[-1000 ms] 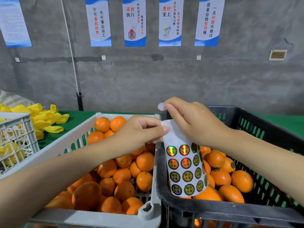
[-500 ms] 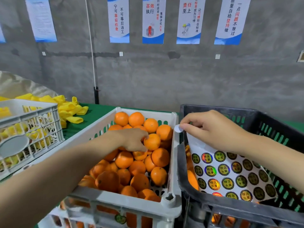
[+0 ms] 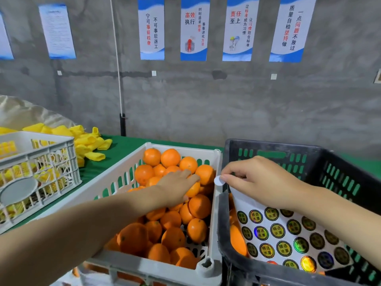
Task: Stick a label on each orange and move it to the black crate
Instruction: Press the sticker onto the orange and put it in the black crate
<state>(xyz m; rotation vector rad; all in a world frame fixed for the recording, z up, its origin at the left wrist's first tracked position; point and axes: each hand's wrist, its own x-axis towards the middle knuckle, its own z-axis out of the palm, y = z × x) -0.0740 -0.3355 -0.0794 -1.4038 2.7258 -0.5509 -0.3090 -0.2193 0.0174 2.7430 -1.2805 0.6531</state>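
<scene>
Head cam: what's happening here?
A person's left hand lies on an orange in the white crate, not lifted yet. Their right hand pinches the sticker sheet over the black crate, with one peeled label at a fingertip. A few oranges already sit in the black crate.

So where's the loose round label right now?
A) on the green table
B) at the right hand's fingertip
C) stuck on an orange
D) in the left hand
B: the round label sits at a fingertip of the right hand, which also pinches the label sheet over the black crate; the left hand only touches an orange in the white crate.
</scene>
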